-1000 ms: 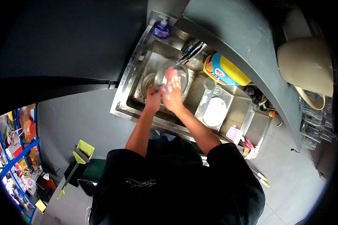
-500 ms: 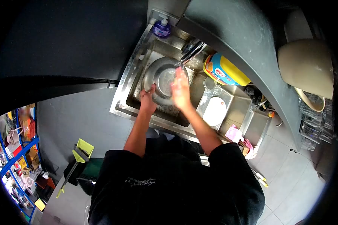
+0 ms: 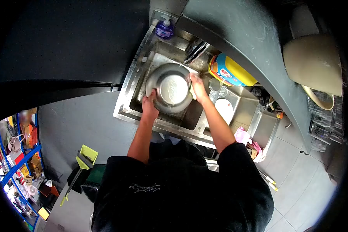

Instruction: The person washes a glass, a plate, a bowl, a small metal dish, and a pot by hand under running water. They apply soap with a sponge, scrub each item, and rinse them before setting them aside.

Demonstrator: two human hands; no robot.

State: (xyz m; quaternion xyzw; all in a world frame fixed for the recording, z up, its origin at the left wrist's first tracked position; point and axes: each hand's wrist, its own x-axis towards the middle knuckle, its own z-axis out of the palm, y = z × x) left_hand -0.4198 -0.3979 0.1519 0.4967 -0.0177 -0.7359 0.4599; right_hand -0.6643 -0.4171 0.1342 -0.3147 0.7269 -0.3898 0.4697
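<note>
A round metal bowl [image 3: 174, 89] with a wide rim is held over the left basin of a steel sink [image 3: 121, 104]; some liquid seems to lie in its middle. My left hand [image 3: 150, 106] grips the rim at the lower left, thumb on top. On the right side of the rim, my right hand [image 3: 197, 88] is closed round the edge, slightly blurred. Just above the bowl is the faucet [image 3: 195, 54]. Two clear glasses [image 3: 215, 84] and a white plate [image 3: 224, 110] are to the right of my right hand.
A purple soap bottle [image 3: 164, 29] stands at the sink's back left corner. Behind the glasses is a yellow and blue container [image 3: 230, 70]. A pink cloth [image 3: 242, 136] lies at the right. The grey shelf [image 3: 236, 29] overhangs the sink, with a beige pot [image 3: 313, 63] at its right.
My right hand has moved from over the bowl's inside to its right rim. The bowl has shifted slightly, and its middle now looks brighter.
</note>
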